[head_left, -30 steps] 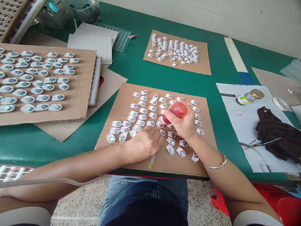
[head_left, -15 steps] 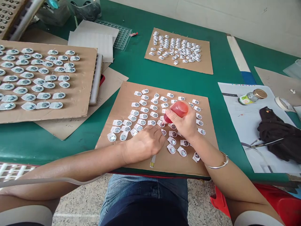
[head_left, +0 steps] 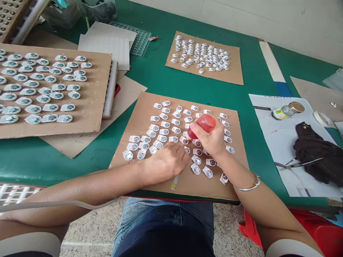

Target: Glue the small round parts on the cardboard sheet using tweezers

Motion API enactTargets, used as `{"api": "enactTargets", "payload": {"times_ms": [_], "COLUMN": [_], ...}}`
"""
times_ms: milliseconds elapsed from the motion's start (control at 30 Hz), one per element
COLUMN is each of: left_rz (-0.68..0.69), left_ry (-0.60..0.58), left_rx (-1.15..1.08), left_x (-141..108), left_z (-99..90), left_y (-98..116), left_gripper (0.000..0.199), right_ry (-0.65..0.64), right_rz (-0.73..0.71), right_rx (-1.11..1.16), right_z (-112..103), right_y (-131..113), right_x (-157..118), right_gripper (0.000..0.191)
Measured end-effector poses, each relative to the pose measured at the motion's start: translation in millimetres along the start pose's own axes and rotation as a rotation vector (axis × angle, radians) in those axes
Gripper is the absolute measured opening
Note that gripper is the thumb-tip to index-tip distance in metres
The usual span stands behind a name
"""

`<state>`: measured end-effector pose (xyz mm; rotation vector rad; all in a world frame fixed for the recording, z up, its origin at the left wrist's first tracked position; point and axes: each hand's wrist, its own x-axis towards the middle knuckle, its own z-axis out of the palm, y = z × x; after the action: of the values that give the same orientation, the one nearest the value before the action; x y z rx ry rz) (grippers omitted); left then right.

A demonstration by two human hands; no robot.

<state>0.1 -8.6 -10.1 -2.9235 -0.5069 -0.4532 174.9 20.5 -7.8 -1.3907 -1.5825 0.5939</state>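
Observation:
My right hand (head_left: 214, 141) is wrapped round a soft red squeeze bottle (head_left: 204, 125). The bottle is tilted, its narrow end down at a small round disc with a white paper tab (head_left: 183, 140). Close beside that end, my left hand (head_left: 166, 162) is closed with its knuckles up over the cardboard sheet (head_left: 150, 185); whatever its fingertips hold is hidden. Rows of similar tabbed discs (head_left: 134, 139) lie on this sheet around both hands. A thin white stick with a yellowish end (head_left: 174, 182) shows just below my left hand, partly covered by it.
At left, a raised cardboard sheet (head_left: 88, 92) carries more discs. Another disc-covered sheet (head_left: 171, 64) lies further back. To the right are a glass jar (head_left: 288, 110), a tape roll (head_left: 323, 119), a dark cloth (head_left: 318, 153) and scissors-like metal handles (head_left: 305, 163) on paper.
Hardly anything differs. Both hands and the red bottle keep their places over the same disc; the whole view has shifted very slightly.

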Motion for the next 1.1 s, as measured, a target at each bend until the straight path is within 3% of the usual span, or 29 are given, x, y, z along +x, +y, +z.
{"api": "enactTargets", "payload": {"times_ms": [467, 700, 1100], "left_rz": [-0.018, -0.024, -0.207], "left_ry": [-0.011, -0.033, -0.093], "left_rx": [-0.022, -0.064, -0.356], "left_x": [0, 0, -5], "left_z": [-0.9, -2.0, -0.7], "left_y": [-1, -3, -18], "left_gripper": [0.021, 0.021, 0.013], "right_ry": [0.064, 0.021, 0.093], "right_rz": [-0.037, 0.004, -0.112], "right_rx": [-0.02, 0.009, -0.092], "right_z": [0, -3, -7], "right_y": [3, 5, 5], "right_x": [2, 2, 0], "right_gripper": [0.027, 0.03, 0.03]}}
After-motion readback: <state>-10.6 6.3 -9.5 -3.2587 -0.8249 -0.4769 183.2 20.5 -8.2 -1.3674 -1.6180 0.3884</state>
